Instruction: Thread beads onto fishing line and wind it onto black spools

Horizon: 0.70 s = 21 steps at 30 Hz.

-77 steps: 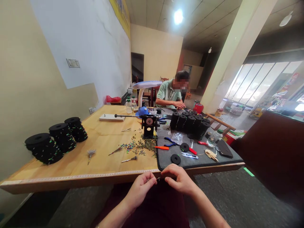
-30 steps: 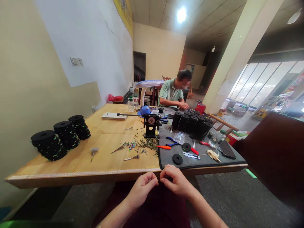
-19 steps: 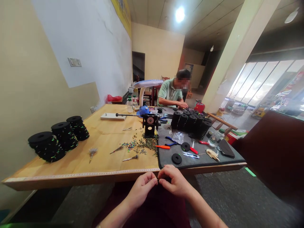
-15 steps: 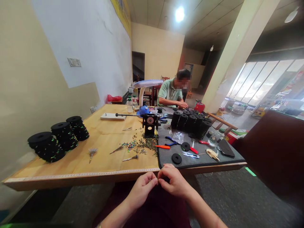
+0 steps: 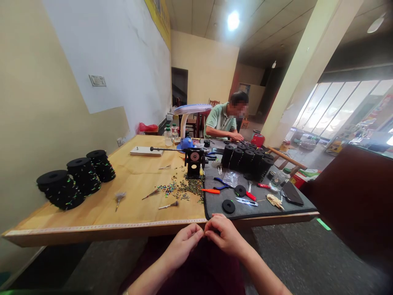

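Just off the table's front edge, my left hand [image 5: 188, 241] and my right hand [image 5: 223, 233] meet fingertip to fingertip. Both are closed in a pinch, and whatever lies between the fingers is too small to make out. Beyond them a black foam disc [image 5: 228, 206] lies on the grey mat [image 5: 216, 209]. Small metal pieces [image 5: 192, 186] and coloured beads [image 5: 167, 188] are scattered on the wood, in front of a black winding device [image 5: 194, 162]. An orange-handled tool [image 5: 211, 191] rests across the mat's left edge.
Stacked black spools [image 5: 59, 188] stand at the left, and more black spools [image 5: 245, 157] at the back right. Pliers [image 5: 221, 183], snips [image 5: 246, 201], a glass jar [image 5: 278, 179] and a desk lamp [image 5: 185, 123] are on the table. A person [image 5: 219, 121] sits across it.
The view has shifted very slightly. My hands keep nearly the same closed, touching pose.
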Each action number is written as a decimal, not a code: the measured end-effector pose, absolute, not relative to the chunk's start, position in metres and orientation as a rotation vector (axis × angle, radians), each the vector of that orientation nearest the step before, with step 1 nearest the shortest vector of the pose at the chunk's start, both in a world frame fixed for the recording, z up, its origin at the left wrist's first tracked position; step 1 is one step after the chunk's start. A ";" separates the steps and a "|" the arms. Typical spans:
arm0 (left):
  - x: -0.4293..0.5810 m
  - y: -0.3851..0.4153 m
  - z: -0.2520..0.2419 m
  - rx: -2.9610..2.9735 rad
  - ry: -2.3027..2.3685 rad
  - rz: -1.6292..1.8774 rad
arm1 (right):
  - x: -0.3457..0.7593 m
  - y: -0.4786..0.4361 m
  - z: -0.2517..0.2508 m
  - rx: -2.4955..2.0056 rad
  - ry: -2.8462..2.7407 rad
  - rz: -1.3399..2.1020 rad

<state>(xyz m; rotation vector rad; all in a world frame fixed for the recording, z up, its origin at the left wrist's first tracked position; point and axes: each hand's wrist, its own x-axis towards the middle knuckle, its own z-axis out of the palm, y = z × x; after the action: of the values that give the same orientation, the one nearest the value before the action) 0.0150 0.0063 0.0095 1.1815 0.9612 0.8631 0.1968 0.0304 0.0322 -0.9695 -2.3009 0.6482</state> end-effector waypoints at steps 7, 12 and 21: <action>0.015 0.007 0.010 1.124 0.948 0.803 | 0.197 0.030 0.031 -0.974 -2.303 0.648; 0.016 0.008 0.009 1.189 0.926 0.856 | 0.197 0.030 0.033 -0.973 -2.335 0.608; 0.014 0.008 0.007 1.181 0.923 0.839 | 0.198 0.030 0.030 -0.978 -2.371 0.586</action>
<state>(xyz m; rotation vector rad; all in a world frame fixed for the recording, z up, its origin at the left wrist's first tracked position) 0.0143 0.0079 0.0065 1.1813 0.9229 0.8388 0.1984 0.0303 0.0296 -0.9780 -2.3709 0.5857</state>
